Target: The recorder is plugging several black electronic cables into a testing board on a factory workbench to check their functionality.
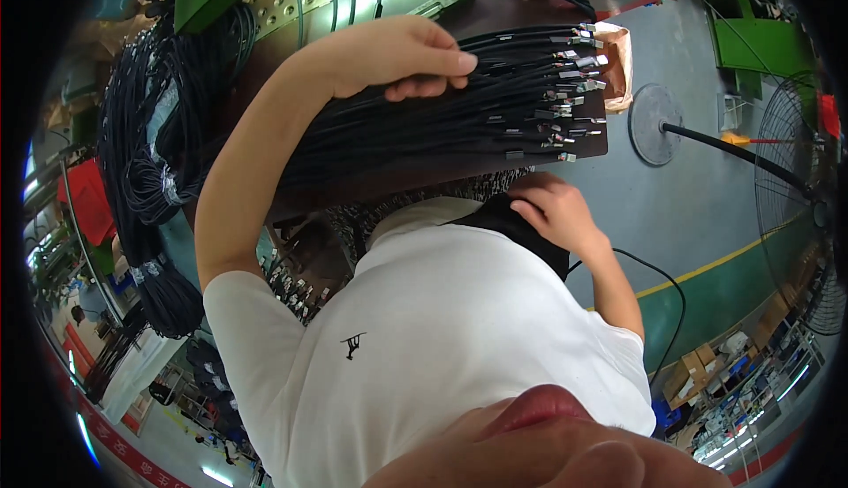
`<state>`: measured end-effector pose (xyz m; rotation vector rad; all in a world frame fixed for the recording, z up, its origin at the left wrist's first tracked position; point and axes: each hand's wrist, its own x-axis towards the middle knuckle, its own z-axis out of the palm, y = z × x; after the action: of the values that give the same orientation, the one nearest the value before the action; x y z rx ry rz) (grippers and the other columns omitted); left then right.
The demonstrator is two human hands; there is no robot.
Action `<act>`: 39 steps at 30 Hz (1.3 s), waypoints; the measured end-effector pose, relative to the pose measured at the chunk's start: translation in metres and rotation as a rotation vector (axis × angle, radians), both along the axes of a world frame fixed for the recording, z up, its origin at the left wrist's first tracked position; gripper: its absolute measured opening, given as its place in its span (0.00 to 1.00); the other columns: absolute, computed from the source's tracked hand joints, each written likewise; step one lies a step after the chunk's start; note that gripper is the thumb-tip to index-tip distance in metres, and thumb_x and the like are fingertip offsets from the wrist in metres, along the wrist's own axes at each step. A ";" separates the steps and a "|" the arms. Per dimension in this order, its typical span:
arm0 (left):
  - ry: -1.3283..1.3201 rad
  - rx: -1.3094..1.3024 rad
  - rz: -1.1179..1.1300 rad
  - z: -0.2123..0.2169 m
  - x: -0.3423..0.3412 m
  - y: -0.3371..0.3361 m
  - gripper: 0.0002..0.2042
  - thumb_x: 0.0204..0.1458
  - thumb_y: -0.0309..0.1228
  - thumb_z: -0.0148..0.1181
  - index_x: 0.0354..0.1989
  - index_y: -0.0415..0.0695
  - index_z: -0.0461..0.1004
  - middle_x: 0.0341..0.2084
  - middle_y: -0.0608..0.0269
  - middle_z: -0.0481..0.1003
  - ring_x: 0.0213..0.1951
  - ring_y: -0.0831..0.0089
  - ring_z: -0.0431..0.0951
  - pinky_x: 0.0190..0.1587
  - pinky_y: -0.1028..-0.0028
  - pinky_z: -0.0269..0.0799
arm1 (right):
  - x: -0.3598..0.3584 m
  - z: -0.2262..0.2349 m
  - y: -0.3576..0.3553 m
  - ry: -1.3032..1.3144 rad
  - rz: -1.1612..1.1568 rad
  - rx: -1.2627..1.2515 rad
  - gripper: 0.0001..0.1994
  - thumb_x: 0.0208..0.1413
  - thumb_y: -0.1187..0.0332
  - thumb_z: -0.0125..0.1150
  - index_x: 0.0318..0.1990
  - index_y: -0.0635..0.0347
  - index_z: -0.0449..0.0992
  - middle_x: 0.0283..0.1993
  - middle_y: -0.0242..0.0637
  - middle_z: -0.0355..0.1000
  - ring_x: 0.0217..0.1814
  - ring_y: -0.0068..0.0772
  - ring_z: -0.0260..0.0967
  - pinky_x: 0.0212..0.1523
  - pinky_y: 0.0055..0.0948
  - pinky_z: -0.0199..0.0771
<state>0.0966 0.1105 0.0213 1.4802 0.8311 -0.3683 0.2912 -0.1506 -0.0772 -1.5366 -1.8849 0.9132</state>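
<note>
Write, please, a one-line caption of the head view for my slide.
Left grip over black cables laid across a brown table; right grip near its edge.

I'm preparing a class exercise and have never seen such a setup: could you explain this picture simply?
There is no machine here, only a person's two bare hands. The picture comes from a wide fisheye camera on the person's head, looking down, so straight edges bend and the white shirt fills the lower middle. On the dark table lies a spread of black cables, with metal-tipped connectors at their right ends. The left hand is over the cables, its fingers curled; whether they grip one is unclear. The right hand rests on black cloth below the table edge; nothing can be seen in it.
</note>
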 end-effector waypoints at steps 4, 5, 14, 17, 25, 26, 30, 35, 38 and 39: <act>-0.057 -0.071 0.020 0.009 0.036 0.001 0.15 0.60 0.40 0.56 0.34 0.38 0.75 0.16 0.73 0.68 0.15 0.87 0.61 0.16 0.84 0.54 | -0.005 0.050 0.028 0.249 0.049 0.303 0.05 0.48 0.70 0.66 0.32 0.60 0.78 0.33 0.36 0.76 0.36 0.41 0.75 0.41 0.34 0.76; -0.071 -0.150 0.044 0.006 0.038 0.000 0.15 0.60 0.40 0.56 0.34 0.37 0.75 0.15 0.74 0.67 0.15 0.88 0.60 0.16 0.84 0.52 | -0.003 0.065 0.041 0.240 0.073 0.391 0.06 0.48 0.70 0.67 0.33 0.60 0.78 0.36 0.36 0.76 0.39 0.40 0.75 0.42 0.34 0.76; -0.490 -0.293 0.465 0.046 -0.014 -0.087 0.15 0.64 0.35 0.51 0.51 0.37 0.72 0.19 0.75 0.65 0.17 0.88 0.58 0.18 0.84 0.48 | -0.029 0.060 0.090 0.590 0.082 -0.085 0.20 0.56 0.65 0.64 0.54 0.63 0.70 0.48 0.40 0.74 0.48 0.33 0.73 0.49 0.32 0.74; -0.574 -0.153 0.541 0.032 -0.022 -0.110 0.13 0.64 0.34 0.51 0.47 0.37 0.73 0.21 0.74 0.67 0.19 0.87 0.59 0.20 0.84 0.50 | -0.034 0.067 0.099 1.173 -0.155 -0.046 0.49 0.53 0.32 0.53 0.70 0.62 0.49 0.65 0.56 0.61 0.53 0.40 0.73 0.52 0.33 0.73; -0.635 -0.179 0.737 -0.008 -0.028 -0.138 0.14 0.65 0.39 0.51 0.47 0.41 0.72 0.18 0.75 0.61 0.20 0.87 0.56 0.21 0.83 0.48 | -0.053 0.081 0.127 1.184 -0.123 -0.211 0.22 0.69 0.60 0.36 0.52 0.66 0.75 0.48 0.43 0.77 0.48 0.29 0.73 0.51 0.26 0.69; -0.642 -0.178 0.753 -0.010 -0.034 -0.137 0.14 0.65 0.39 0.51 0.47 0.41 0.72 0.18 0.75 0.61 0.20 0.87 0.56 0.21 0.83 0.48 | -0.058 0.082 0.125 1.092 -0.054 -0.352 0.23 0.69 0.58 0.37 0.52 0.65 0.76 0.49 0.41 0.77 0.50 0.28 0.72 0.53 0.27 0.68; -0.700 -0.247 0.835 -0.013 -0.053 -0.136 0.14 0.65 0.40 0.51 0.45 0.41 0.72 0.17 0.76 0.60 0.19 0.88 0.56 0.21 0.83 0.47 | -0.058 0.077 0.148 0.826 0.126 -0.247 0.29 0.69 0.47 0.36 0.52 0.64 0.77 0.51 0.33 0.76 0.51 0.28 0.71 0.54 0.32 0.67; -0.742 -0.444 0.974 -0.024 -0.069 -0.130 0.12 0.65 0.37 0.51 0.42 0.40 0.73 0.18 0.74 0.62 0.20 0.87 0.56 0.20 0.82 0.50 | -0.041 0.039 0.209 -0.408 0.102 0.624 0.17 0.55 0.63 0.63 0.52 0.53 0.74 0.50 0.38 0.72 0.55 0.40 0.68 0.57 0.36 0.61; -0.789 -0.544 0.991 -0.028 -0.074 -0.128 0.12 0.65 0.35 0.51 0.46 0.40 0.72 0.19 0.72 0.64 0.20 0.86 0.57 0.20 0.83 0.51 | -0.045 0.033 0.224 -0.413 0.224 0.556 0.13 0.53 0.64 0.64 0.46 0.52 0.75 0.45 0.32 0.71 0.51 0.38 0.66 0.55 0.39 0.59; -0.763 -0.489 1.017 -0.027 -0.074 -0.129 0.12 0.65 0.36 0.51 0.48 0.41 0.72 0.20 0.72 0.65 0.20 0.86 0.58 0.21 0.83 0.52 | -0.042 0.034 0.222 -0.349 0.234 0.479 0.13 0.52 0.65 0.64 0.45 0.54 0.75 0.44 0.33 0.71 0.50 0.39 0.67 0.52 0.38 0.62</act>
<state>0.0227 -0.0186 -0.0052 0.5144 0.6841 0.6830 0.2493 0.0715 -0.0430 -1.2533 -2.3520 0.2484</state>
